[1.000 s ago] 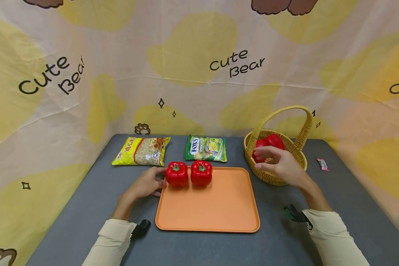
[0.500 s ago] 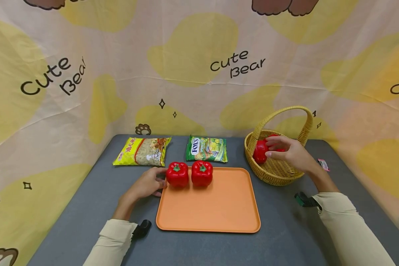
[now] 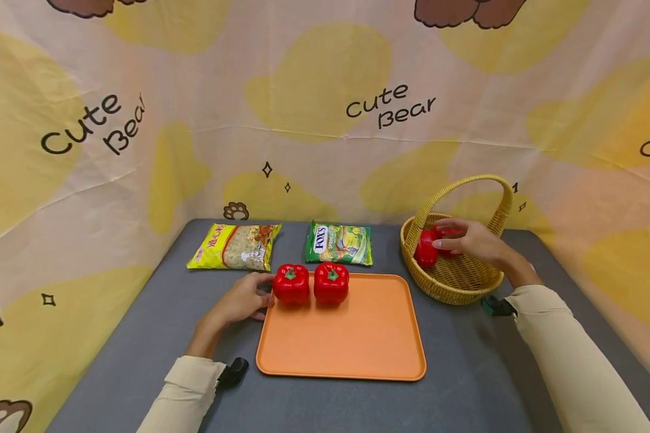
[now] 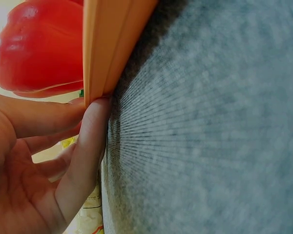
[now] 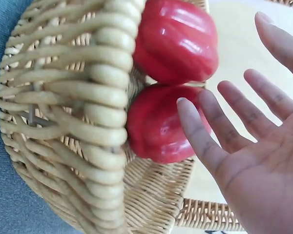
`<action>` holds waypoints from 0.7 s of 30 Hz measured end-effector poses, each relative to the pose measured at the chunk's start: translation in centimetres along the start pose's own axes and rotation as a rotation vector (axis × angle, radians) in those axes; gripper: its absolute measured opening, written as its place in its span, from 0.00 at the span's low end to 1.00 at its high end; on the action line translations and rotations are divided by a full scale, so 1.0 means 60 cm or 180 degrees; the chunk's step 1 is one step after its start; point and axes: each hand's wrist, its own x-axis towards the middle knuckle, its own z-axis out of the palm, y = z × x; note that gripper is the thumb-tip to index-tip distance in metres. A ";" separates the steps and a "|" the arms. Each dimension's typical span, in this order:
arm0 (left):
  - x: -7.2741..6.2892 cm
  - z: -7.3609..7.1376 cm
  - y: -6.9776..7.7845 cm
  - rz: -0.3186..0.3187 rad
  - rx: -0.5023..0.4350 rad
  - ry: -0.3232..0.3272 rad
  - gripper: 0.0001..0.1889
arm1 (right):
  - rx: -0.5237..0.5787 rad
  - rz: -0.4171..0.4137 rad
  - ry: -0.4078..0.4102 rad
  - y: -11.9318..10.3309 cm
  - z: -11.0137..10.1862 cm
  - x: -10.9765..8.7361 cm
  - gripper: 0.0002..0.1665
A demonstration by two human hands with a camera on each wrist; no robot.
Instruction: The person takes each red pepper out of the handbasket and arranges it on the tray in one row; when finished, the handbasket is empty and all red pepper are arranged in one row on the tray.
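Far left, yellow bag (image 3: 237,247) lying on the grey surface (image 3: 325,406), same spot. Left hand (image 3: 242,299) beside it, pinching the edge of the orange tray (image 3: 352,343), unchanged from a second ago. On the tray, along the back: left pepper (image 3: 291,285), then right pepper (image 3: 331,283), both unmoved. Green packet (image 3: 340,243) behind the tray. Right of that, wicker basket (image 3: 449,293) with basket pepper (image 3: 425,251) and another red one touching it. Right hand (image 3: 479,242) shifted rightward over the basket; fingers spread, grasping nothing; contact unclear.
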 end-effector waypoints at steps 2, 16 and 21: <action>0.000 0.000 0.000 -0.0002 -0.0011 0.0006 0.30 | -0.0001 0.0035 -0.0020 0.002 0.000 0.005 0.43; 0.003 0.000 -0.001 0.0005 -0.0013 0.0006 0.30 | 0.0040 0.0104 -0.0109 0.005 0.006 0.023 0.43; 0.002 0.000 -0.002 -0.0003 -0.0015 0.0006 0.30 | 0.0001 0.0135 -0.0128 0.010 0.009 0.025 0.39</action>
